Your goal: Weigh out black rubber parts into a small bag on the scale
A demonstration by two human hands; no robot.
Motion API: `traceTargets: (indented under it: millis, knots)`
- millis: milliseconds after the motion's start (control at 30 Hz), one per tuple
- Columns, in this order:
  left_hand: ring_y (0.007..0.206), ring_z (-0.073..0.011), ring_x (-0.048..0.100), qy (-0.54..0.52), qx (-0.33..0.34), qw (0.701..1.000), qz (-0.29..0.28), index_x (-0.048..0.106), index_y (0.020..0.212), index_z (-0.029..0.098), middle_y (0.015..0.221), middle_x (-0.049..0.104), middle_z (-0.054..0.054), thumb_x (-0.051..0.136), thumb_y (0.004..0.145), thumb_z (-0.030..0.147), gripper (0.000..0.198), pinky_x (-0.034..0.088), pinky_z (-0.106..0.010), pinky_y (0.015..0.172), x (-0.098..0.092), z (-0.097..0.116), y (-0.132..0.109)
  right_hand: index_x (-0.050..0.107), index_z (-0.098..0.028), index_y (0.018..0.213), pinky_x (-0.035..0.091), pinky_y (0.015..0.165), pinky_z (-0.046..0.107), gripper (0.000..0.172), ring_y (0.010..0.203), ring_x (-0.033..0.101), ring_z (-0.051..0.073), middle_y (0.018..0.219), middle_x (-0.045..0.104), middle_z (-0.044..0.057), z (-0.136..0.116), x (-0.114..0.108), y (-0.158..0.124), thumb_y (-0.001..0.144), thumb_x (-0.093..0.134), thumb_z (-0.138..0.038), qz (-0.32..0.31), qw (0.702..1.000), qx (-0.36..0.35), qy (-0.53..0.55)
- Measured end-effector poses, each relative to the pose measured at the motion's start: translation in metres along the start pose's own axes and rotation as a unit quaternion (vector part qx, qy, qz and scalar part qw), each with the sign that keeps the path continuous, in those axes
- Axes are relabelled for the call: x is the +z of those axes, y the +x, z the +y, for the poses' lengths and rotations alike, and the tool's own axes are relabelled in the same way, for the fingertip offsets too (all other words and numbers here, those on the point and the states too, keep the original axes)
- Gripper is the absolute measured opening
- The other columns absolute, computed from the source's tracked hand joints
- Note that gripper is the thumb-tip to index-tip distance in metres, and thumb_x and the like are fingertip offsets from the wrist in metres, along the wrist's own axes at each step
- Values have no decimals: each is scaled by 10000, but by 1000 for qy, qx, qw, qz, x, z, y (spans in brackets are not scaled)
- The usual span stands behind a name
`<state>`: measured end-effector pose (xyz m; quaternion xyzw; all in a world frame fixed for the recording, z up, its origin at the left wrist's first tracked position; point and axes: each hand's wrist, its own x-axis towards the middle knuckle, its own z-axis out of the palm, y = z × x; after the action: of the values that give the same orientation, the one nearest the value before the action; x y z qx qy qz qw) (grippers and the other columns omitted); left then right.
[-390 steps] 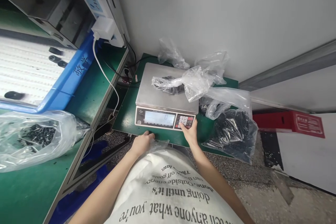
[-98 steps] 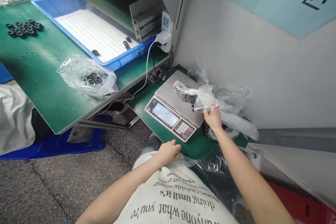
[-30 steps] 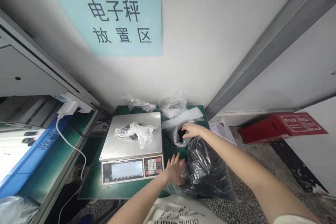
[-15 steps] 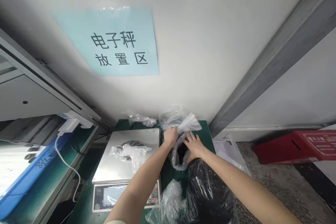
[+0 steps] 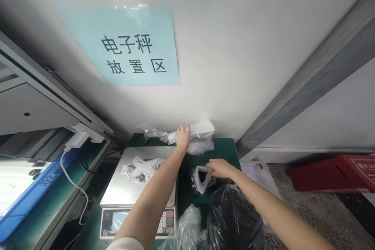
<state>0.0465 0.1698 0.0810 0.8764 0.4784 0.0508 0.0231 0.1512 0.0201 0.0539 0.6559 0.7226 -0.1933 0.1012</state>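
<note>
My left hand point(image 5: 183, 138) reaches to the back wall and grips a flat stack of clear plastic bags point(image 5: 197, 129), lifted above the green table point(image 5: 225, 150). My right hand point(image 5: 219, 167) pinches the rim of a small clear bag of black parts point(image 5: 201, 177) that stands open on the table. A steel electronic scale point(image 5: 137, 187) sits to the left with another clear bag of black parts point(image 5: 140, 164) on its pan. A large bag full of black parts point(image 5: 234, 218) lies in front of my right arm.
A light blue sign with characters point(image 5: 131, 52) hangs on the white wall. A blue tray point(image 5: 26, 199) and a white charger with cable point(image 5: 74, 142) are on the bench at left. A red box point(image 5: 334, 168) lies on the floor at right. A crumpled clear bag point(image 5: 187, 228) sits beside the scale's keypad.
My left hand has lifted the flat bags up and back toward the wall. My right hand has moved from inside the small bag to pinching its rim.
</note>
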Motion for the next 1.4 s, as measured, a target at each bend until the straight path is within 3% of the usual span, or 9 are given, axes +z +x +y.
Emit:
traceTargets:
  millis: [200, 367, 433, 533, 633, 800, 1000, 1200, 1400]
  knots:
    - [1259, -287, 320, -14, 49, 997, -62, 218, 1370, 211, 1426, 220, -166, 575, 762, 212, 706, 367, -395, 967, -16, -2, -45, 625, -194, 857, 273, 506, 237, 235, 649, 554, 152, 873, 571, 45, 4, -23, -32, 774, 426, -100, 25, 1000, -5, -16]
    - [1338, -354, 77, 35, 46, 998, 32, 249, 1349, 327, 1457, 180, -94, 682, 683, 360, 796, 142, -586, 1040, -53, -68, -123, 611, -175, 880, 320, 542, 242, 304, 657, 544, 158, 869, 551, 70, 14, -52, -61, 810, 317, -136, 65, 998, 0, -12]
    - [1307, -386, 180, 31, -38, 998, -28, 262, 1348, 300, 1423, 246, -130, 726, 632, 350, 855, 245, -593, 996, -53, -102, -144, 611, -178, 867, 351, 551, 248, 334, 640, 540, 155, 853, 552, 70, 13, -73, -73, 826, 282, -219, 98, 995, -8, 32]
    - [1098, -305, 505, -42, -88, 986, -137, 392, 1267, 235, 1362, 327, -140, 588, 742, 197, 562, 464, -416, 847, -36, -129, -163, 612, -186, 791, 374, 543, 252, 370, 609, 527, 153, 791, 558, 61, -2, -115, -87, 814, 281, -351, 155, 983, -34, 97]
    - [876, -210, 615, -102, -77, 981, -143, 514, 1095, 159, 1307, 380, -132, 379, 780, 60, 356, 496, -332, 771, -11, -115, -189, 570, -194, 672, 369, 537, 250, 300, 595, 503, 152, 730, 548, 41, -35, -156, -89, 757, 345, -373, 212, 968, -56, 120]
    - [820, -235, 608, -209, 61, 952, -217, 533, 1000, 97, 1167, 483, -168, 409, 734, 88, 294, 499, -360, 738, 26, -55, -263, 531, -189, 596, 335, 538, 242, 195, 569, 449, 138, 621, 492, 9, -101, -185, -57, 685, 399, -302, 272, 946, -128, 121]
    - [827, -180, 575, -344, 225, 858, -308, 575, 896, 153, 879, 604, -48, 589, 710, 229, 201, 474, -253, 730, 64, -23, -303, 625, -146, 749, 348, 592, 218, 250, 630, 486, 129, 712, 572, 19, -169, -167, 19, 687, 395, -219, 259, 942, -194, 85]
    - [698, -151, 569, -418, 226, 779, -409, 602, 839, 179, 713, 581, 18, 573, 716, 296, 173, 466, -237, 638, 92, -22, -289, 627, -152, 908, 369, 651, 234, 289, 815, 535, 185, 877, 575, 64, -210, -138, 75, 774, 375, -194, 186, 969, -131, -97]
    - [717, -153, 577, -519, 197, 696, -455, 638, 861, 161, 762, 605, 14, 530, 744, 323, 226, 470, -228, 641, 109, -9, -289, 556, -164, 1125, 436, 690, 317, 358, 865, 569, 262, 1068, 546, 131, -211, -102, 100, 805, 436, -269, 88, 978, -111, -153]
